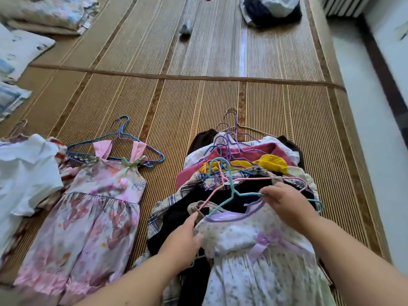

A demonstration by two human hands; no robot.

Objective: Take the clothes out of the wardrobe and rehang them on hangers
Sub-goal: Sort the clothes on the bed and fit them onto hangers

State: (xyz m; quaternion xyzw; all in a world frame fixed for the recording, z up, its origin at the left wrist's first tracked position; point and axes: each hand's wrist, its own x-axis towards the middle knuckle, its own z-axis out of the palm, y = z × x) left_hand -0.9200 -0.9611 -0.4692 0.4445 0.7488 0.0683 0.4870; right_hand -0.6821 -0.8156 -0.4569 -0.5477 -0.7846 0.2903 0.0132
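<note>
Clothes lie on a mat (154,107): pink dress (95,208) at 9 o'clock, hangered pile (240,151) at 12. White dress (254,250) tops the pile at 6 o'clock; left hand (183,241) pinches its shoulder, right hand (287,204) curls its fingers (268,191) round the teal hanger (245,193). By its look, the dress is light and limp, the hanger thin and slick: grip neckline and hanger arm.

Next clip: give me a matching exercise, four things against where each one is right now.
1 teal hanger
2 white dress
3 pink dress
4 dark bundle

A flat on the mat, left of the pile
B far end of the mat
C pinched by the right hand
D held by the left hand

Pairs: 1-C, 2-D, 3-A, 4-B
</note>
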